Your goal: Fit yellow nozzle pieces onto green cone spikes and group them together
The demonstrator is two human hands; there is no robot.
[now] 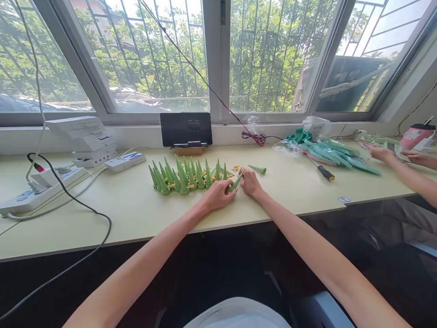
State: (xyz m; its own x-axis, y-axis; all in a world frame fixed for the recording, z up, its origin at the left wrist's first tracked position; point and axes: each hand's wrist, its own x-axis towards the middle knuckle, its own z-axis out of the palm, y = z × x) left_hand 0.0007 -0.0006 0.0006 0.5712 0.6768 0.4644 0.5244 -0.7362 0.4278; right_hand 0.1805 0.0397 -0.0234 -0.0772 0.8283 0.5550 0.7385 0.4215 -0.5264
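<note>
My left hand (218, 193) and my right hand (250, 183) meet over the pale green table (136, 209), both closed on one green cone-shaped spike (236, 181) that lies tilted between them. Just beyond my left hand stand several green spikes (184, 175) upright in rows, with small yellow pieces (205, 174) scattered among them. Another green spike (257, 169) lies on its side a little past my right hand.
A dark tablet (186, 129) leans on a stand behind the spikes. Power strips (41, 184), white boxes (85, 139) and a black cable (85, 207) fill the left. A screwdriver (322, 171) and bagged green parts (327, 152) lie right, near another person's hands (392, 155).
</note>
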